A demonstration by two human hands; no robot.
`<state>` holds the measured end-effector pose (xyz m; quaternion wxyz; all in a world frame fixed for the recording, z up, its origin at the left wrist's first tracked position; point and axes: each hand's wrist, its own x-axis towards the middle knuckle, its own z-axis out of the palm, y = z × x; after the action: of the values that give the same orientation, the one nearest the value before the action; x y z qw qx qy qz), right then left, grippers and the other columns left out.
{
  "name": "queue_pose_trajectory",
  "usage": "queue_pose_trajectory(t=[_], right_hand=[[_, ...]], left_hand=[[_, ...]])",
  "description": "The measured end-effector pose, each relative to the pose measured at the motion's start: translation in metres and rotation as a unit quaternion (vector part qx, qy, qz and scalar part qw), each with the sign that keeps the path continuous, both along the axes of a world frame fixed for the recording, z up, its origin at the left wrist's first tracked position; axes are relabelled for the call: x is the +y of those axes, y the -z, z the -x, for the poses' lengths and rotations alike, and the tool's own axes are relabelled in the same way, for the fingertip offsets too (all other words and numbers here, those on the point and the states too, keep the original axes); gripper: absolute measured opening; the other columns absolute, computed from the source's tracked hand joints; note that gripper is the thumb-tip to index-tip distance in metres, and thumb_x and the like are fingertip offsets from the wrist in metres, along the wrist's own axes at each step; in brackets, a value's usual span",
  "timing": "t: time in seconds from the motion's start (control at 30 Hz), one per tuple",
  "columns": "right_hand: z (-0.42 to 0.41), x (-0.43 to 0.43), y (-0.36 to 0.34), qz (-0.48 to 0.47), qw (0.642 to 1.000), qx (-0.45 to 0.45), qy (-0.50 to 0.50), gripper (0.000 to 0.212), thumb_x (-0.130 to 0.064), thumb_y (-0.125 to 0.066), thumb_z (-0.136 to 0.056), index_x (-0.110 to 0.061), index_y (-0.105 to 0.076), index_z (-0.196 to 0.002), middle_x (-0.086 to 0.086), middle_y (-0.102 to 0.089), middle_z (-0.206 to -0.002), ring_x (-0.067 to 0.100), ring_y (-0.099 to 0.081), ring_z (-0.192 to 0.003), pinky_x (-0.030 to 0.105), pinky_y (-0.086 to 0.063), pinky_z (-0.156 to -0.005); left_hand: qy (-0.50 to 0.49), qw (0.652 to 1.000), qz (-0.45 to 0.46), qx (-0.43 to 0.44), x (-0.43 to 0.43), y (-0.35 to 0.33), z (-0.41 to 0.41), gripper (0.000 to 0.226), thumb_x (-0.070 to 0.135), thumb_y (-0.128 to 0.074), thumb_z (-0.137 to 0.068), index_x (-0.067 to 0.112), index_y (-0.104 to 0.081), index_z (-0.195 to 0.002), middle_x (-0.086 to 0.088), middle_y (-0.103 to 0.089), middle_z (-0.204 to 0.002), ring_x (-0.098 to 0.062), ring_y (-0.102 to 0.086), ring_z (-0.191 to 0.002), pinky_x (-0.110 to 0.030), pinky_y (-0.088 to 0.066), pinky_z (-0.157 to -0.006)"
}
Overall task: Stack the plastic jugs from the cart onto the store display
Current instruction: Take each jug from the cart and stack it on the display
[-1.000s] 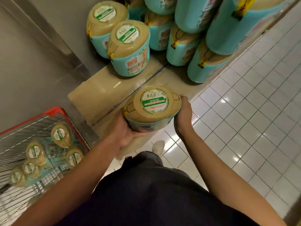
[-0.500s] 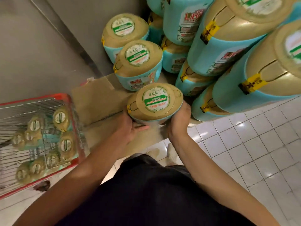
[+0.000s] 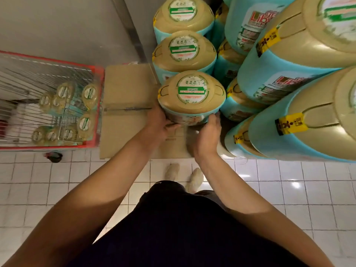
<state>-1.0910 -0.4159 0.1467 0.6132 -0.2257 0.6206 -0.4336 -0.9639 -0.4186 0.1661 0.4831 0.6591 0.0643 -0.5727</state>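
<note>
Display (image 3: 289, 74): looms closer now, and the carried jug has reached its front row. Tall round tubs, glossy teal sleeves, smooth tan domed lids, yellow seal tags.
Cart (image 3: 95, 105): it has swung out to the left, red-rimmed wire mesh. Several cart jugs (image 3: 84, 122) wait inside, so plenty left to stack.
Cardboard base (image 3: 125, 89): flat, matte brown, taped seam across it.
Held jug (image 3: 192, 93): down from mid-air into line before two row jugs (image 3: 184, 49), touching the nearer one. Its bottom is hidden, so I can't tell if it's seated.
Left hand (image 3: 159, 122): fingers curl round the lower left wall, gripping.
Right hand (image 3: 208, 132): cups the lower right wall, gripping too.
</note>
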Motion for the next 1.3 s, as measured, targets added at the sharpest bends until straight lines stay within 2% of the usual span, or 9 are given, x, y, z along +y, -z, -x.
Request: queue_pose_trajectory(t=[0.13, 0.2, 0.27, 0.33, 0.47, 0.57, 0.73, 1.03, 1.3], right_hand=[[0.009, -0.003, 0.006, -0.001, 0.999, -0.042, 0.001, 0.038, -0.018, -0.041, -0.109, -0.008, -0.06, -0.14, 0.011, -0.064, -0.141, 0.026, -0.058, -0.133, 0.046, -0.04, -0.12], [0.017, -0.005, 0.008, -0.012, 0.996, -0.077, 0.033, 0.026, -0.018, -0.047, -0.106, -0.013, -0.069, -0.119, 0.004, -0.071, -0.119, 0.019, -0.064, -0.113, 0.038, -0.045, -0.106], [0.024, -0.002, 0.008, 0.0, 0.995, -0.09, 0.041, 0.018, -0.017, -0.05, -0.101, -0.02, -0.068, -0.101, -0.003, -0.07, -0.098, 0.011, -0.063, -0.093, 0.032, -0.046, -0.091], [0.027, 0.007, 0.003, 0.013, 0.995, -0.096, 0.015, 0.023, -0.014, -0.049, -0.1, -0.024, -0.069, -0.098, -0.009, -0.07, -0.093, 0.006, -0.062, -0.087, 0.025, -0.047, -0.086], [0.02, 0.044, -0.008, -0.029, 0.994, -0.08, -0.074, 0.02, -0.015, -0.052, -0.088, -0.017, -0.057, -0.107, 0.003, -0.054, -0.093, 0.014, -0.052, -0.089, 0.032, -0.047, -0.091], [0.004, 0.078, -0.013, -0.056, 0.986, -0.057, -0.143, 0.018, -0.006, -0.048, -0.101, -0.007, -0.059, -0.116, 0.012, -0.061, -0.103, 0.023, -0.058, -0.096, 0.044, -0.051, -0.1], [-0.033, 0.13, -0.02, -0.042, 0.96, -0.016, -0.276, 0.026, -0.004, -0.041, -0.105, -0.002, -0.064, -0.118, 0.013, -0.065, -0.104, 0.021, -0.063, -0.095, 0.038, -0.052, -0.092], [-0.157, 0.218, -0.034, 0.023, 0.92, -0.003, -0.391, 0.024, -0.007, -0.041, -0.108, -0.006, -0.064, -0.101, 0.005, -0.067, -0.088, 0.015, -0.064, -0.08, 0.029, -0.053, -0.076], [-0.245, 0.272, -0.029, 0.032, 0.877, 0.018, -0.479, 0.041, -0.006, -0.043, -0.108, -0.019, -0.074, -0.086, 0.01, -0.072, -0.089, 0.023, -0.067, -0.086, 0.035, -0.056, -0.083]], left_hand=[[0.023, 0.998, 0.051, -0.005, 0.015, 0.001, 0.0, 0.055, 0.054, -0.034, -0.109, 0.02, -0.053, -0.147, -0.015, -0.062, -0.142, -0.036, -0.067, -0.12, -0.049, -0.062, -0.09], [0.048, 0.995, 0.08, -0.021, 0.029, -0.001, 0.001, 0.053, 0.047, -0.031, -0.111, 0.013, -0.054, -0.144, -0.023, -0.067, -0.128, -0.042, -0.063, -0.112, -0.046, -0.059, -0.094], [0.065, 0.992, 0.104, -0.04, 0.045, 0.0, -0.002, 0.037, 0.035, -0.034, -0.11, 0.013, -0.064, -0.114, -0.009, -0.077, -0.089, -0.027, -0.076, -0.075, -0.041, -0.055, -0.082], [0.047, 0.993, 0.101, -0.036, 0.066, 0.001, -0.008, 0.024, 0.029, -0.041, -0.107, 0.022, -0.059, -0.093, 0.002, -0.062, -0.079, -0.009, -0.062, -0.059, -0.043, -0.053, -0.079], [0.029, 0.993, 0.097, -0.064, 0.125, 0.004, -0.028, 0.022, 0.031, -0.051, -0.106, 0.017, -0.067, -0.113, -0.008, -0.067, -0.113, -0.021, -0.066, -0.101, -0.05, -0.055, -0.098], [-0.005, 0.992, 0.089, -0.087, 0.173, -0.001, -0.047, 0.022, 0.029, -0.05, -0.107, 0.018, -0.068, -0.113, -0.004, -0.071, -0.107, -0.021, -0.067, -0.1, -0.048, -0.058, -0.094], [-0.037, 0.987, 0.082, -0.131, 0.263, -0.009, -0.089, 0.024, 0.031, -0.051, -0.098, 0.024, -0.071, -0.11, 0.002, -0.077, -0.106, -0.02, -0.075, -0.1, -0.035, -0.061, -0.078], [-0.1, 0.975, 0.08, -0.183, 0.422, -0.009, -0.188, 0.024, 0.016, -0.047, -0.109, 0.015, -0.069, -0.117, -0.006, -0.076, -0.111, -0.028, -0.073, -0.104, -0.035, -0.061, -0.081], [-0.158, 0.969, 0.077, -0.171, 0.508, -0.007, -0.268, 0.027, 0.022, -0.046, -0.107, 0.022, -0.071, -0.117, -0.009, -0.073, -0.119, -0.031, -0.071, -0.11, -0.045, -0.06, -0.091]])
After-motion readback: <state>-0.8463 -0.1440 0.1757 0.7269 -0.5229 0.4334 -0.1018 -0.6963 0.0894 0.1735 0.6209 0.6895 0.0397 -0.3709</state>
